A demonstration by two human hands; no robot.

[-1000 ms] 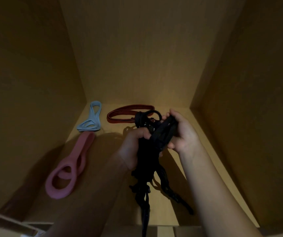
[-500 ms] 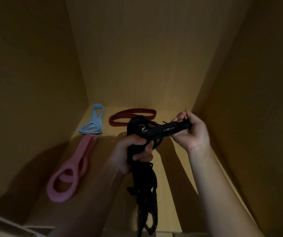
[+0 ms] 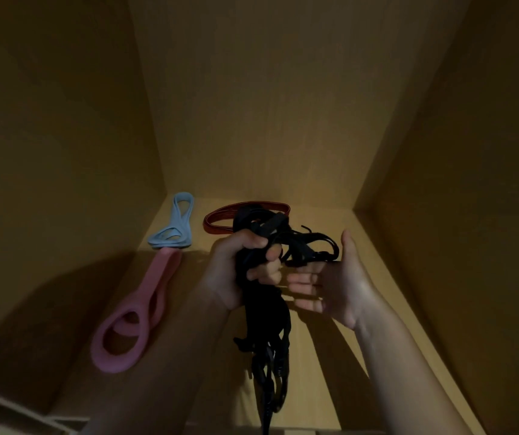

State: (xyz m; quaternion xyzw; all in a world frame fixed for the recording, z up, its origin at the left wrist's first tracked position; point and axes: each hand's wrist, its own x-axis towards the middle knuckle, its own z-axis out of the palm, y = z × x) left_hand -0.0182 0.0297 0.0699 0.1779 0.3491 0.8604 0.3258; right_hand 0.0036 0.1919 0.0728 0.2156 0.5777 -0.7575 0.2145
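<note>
A tangled bundle of black straps (image 3: 267, 312) hangs in the middle of a dim wooden compartment. My left hand (image 3: 239, 271) grips the bundle near its top, fingers curled round it. Loops stick up above the fist and the long ends dangle down past the front edge. My right hand (image 3: 333, 284) is just to the right, palm up and fingers straight, under a loose strap end with a clip (image 3: 314, 249). It holds nothing.
On the compartment floor (image 3: 330, 356) lie a pink loop band (image 3: 139, 312) at the left, a light blue band (image 3: 175, 226) behind it, and a dark red band (image 3: 220, 218) at the back. Wooden walls close in on the left, back and right.
My right hand let go of the black strap end it was pinching and pulling to the right. It has dropped lower and opened flat. My left hand keeps its grip.
</note>
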